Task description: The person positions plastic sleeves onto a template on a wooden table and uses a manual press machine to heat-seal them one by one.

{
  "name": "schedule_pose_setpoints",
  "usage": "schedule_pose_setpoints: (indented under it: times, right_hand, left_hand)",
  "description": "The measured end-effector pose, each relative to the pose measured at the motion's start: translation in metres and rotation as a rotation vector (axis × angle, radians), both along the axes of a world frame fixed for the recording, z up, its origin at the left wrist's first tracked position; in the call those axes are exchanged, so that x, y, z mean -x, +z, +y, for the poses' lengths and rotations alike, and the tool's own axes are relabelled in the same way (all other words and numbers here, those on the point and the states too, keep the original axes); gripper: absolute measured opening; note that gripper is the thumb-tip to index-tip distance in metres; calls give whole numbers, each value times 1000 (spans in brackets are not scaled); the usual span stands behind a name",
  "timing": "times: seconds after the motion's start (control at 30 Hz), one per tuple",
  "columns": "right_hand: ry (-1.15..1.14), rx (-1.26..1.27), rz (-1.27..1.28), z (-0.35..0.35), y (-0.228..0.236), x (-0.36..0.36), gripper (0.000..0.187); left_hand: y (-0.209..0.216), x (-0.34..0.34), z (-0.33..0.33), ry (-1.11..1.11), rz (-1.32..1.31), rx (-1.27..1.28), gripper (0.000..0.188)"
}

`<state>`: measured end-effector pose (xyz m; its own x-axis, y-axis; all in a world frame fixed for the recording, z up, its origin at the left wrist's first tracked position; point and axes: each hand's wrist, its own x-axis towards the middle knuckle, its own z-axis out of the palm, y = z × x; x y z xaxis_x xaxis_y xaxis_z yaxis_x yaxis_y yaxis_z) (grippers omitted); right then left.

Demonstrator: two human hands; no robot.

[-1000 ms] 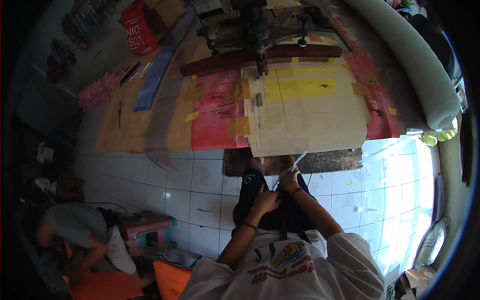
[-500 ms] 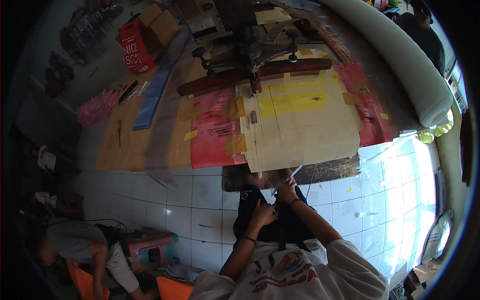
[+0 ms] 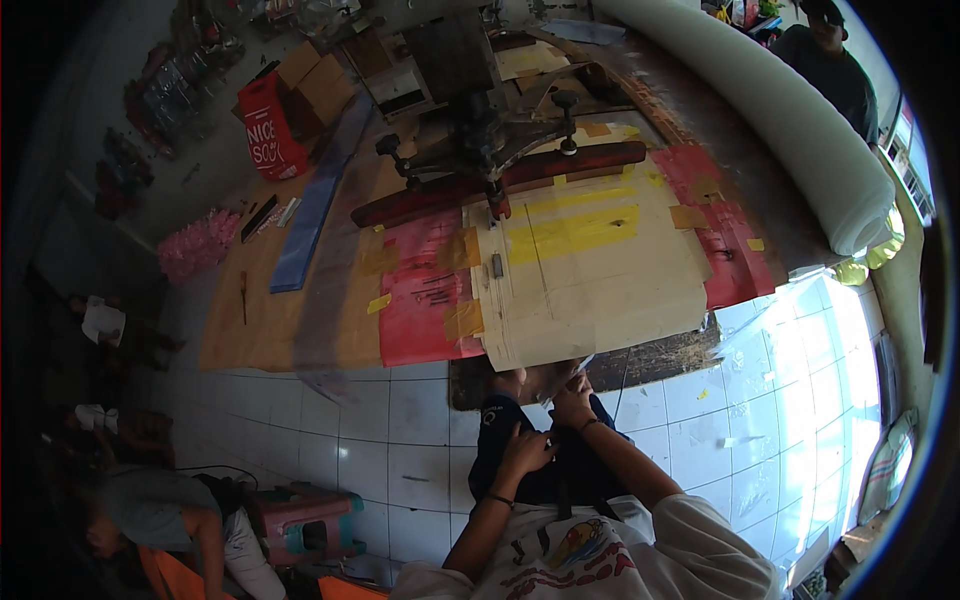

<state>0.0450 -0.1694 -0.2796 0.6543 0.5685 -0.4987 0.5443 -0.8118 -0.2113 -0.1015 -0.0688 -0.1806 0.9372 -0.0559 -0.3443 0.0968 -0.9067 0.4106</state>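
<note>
Right hand (image 3: 573, 405) closed, fingers curled around a pale strip (image 3: 586, 362); the strip's visible end pokes up from the fist, just below the table's near edge, rest hidden or too small to make out. Left hand (image 3: 526, 452) lower and to the left, just beside the right one, index finger raised; can't tell if it grips anything. Both hands over dark trousers (image 3: 492, 432); dark band on each wrist.

Beyond the hands, under the table edge: worn wooden board (image 3: 660, 362) on white floor tiles (image 3: 415, 475). Above, table (image 3: 260, 335) with cream sheet (image 3: 600, 285), yellow tape across its far part, small grey block (image 3: 497, 265) near its left side. Red sheets on both sides, left one (image 3: 425, 325) and right one (image 3: 735, 255), taped at the edges. Red bar (image 3: 590, 158) of a dark machine (image 3: 478, 130) crosses above the far part.

Left on table: blue strip (image 3: 310, 215), slim tool (image 3: 243, 297), pink bundle (image 3: 198, 242), red bag (image 3: 270, 130) against cardboard boxes (image 3: 325, 95). Right: big pale roll (image 3: 790, 125).

Lower left, a co-worker (image 3: 155, 510) bends by a plastic stool (image 3: 305, 515); another person (image 3: 825, 70) far right, behind the roll.
</note>
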Motion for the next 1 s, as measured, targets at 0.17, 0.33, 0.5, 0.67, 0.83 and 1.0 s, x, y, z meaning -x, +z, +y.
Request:
schedule_pose_setpoints:
  times: [0.17, 0.33, 0.5, 0.67, 0.83, 1.0]
  right_hand:
    - [-18, -2, -26, 1, -6, 1, 84]
    - [-2, 3, -2, 2, -4, -2, 82]
    - [-1, -2, 20, -2, 0, -1, 75]
    - [-49, -50, 44, -7, -1, -1, 64]
    - [-37, -72, 114, -10, -5, -2, 60]
    - [-37, -83, 77, -18, -12, -1, 48]
  left_hand:
    - [7, -4, -1, -10, 77, 8, 41]
    - [4, -3, -2, 4, 26, 2, 39]
    - [3, -2, -4, -14, 34, -18, 36]
    - [0, -2, -6, -28, 50, 13, 41]
    - [4, -4, -8, -24, 115, 35, 41]
    - [5, -5, -11, -21, 135, 76, 42]
